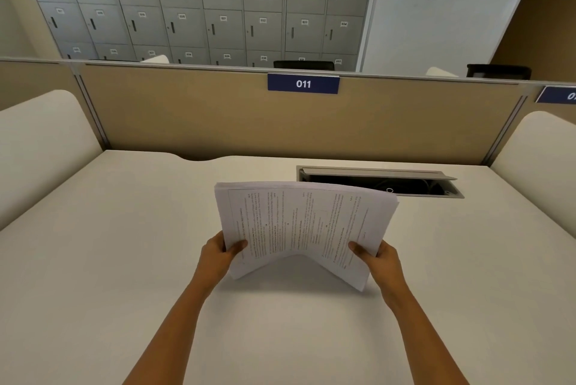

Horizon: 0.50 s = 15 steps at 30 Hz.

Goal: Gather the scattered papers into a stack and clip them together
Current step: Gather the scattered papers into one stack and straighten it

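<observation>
Papers (305, 222): where, which way?
— Above the desk (124, 260), long axis left-right. Left hand (218, 255) pinches left edge, right hand (378, 260) right edge; equally near. No clip seen, maybe hidden.

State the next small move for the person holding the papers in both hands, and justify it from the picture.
Probably lower the stack and tap its lower edge on the desk to square it. The left hand and right hand grip its sides, it bows upward in the middle, and its sheet edges look staggered, so it seems not yet ready for clipping.
</observation>
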Tool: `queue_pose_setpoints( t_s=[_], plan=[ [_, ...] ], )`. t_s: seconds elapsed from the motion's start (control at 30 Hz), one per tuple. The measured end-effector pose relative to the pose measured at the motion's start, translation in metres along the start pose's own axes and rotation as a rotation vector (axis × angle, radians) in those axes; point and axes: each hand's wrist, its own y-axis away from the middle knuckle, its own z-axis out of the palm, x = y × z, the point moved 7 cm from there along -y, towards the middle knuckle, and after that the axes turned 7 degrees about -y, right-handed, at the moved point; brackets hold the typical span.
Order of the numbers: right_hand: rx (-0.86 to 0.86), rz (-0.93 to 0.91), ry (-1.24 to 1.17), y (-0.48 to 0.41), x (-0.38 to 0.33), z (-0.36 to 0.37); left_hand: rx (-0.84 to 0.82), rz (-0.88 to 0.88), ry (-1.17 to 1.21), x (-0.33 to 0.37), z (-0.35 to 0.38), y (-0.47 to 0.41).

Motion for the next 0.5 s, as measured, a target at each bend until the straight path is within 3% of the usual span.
queue_pose_setpoints(
  t_s=[0.13, 0.33, 0.5],
  plan=[
    [-0.047, 0.055, -0.114, -0.002, -0.005, -0.001, 0.076, -0.078, 0.004, 0.004, -0.020, -0.014],
    [0.057, 0.244, -0.387, 0.007, 0.012, 0.021, 0.128, -0.340, 0.809, 0.003, -0.005, -0.013],
    [0.111, 0.297, -0.702, 0.030, 0.028, 0.088, 0.102, -0.377, 0.901, 0.034, 0.051, 0.011]
  ],
)
